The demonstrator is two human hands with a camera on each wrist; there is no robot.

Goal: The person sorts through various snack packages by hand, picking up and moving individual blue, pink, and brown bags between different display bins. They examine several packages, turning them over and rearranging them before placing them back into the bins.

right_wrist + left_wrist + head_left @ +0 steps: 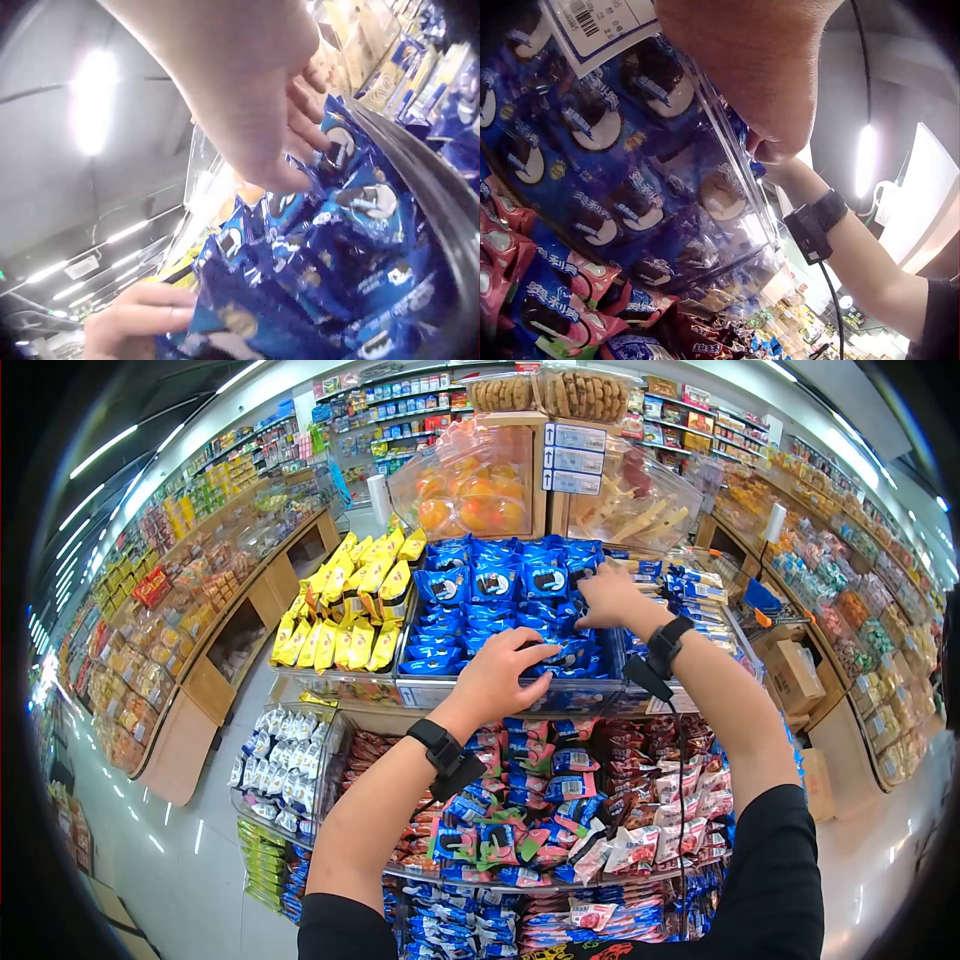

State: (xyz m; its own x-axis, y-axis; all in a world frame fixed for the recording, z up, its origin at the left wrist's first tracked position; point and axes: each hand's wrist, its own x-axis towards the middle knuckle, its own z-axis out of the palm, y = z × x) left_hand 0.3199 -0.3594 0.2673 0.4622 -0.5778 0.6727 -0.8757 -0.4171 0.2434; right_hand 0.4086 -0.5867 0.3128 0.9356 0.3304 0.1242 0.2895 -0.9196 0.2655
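Observation:
Blue cookie packets (pixel 492 584), printed with a dark sandwich cookie, fill a clear bin in rows. My right hand (pixel 611 598) is at the bin's back right, its thumb and fingers pinching a blue packet (pixel 341 142) there. Over the front of the same bin is my left hand (pixel 505 672), fingers spread and slightly bent. In the right wrist view, the left fingers (pixel 161 306) lie against a blue packet (pixel 232 315) at the front. The left wrist view shows the left hand (pixel 754 82) over the bin's clear front wall (pixel 724 135); its fingertips are hidden there.
Yellow packets (pixel 350 645) stand left of the blue ones, and slim blue-and-cream packets (pixel 690 595) lie to the right. Below are bins of pink-and-blue packets (pixel 570 790) and white packets (pixel 285 755). Clear boxes with oranges (pixel 470 495) and cookies (pixel 585 395) rise behind.

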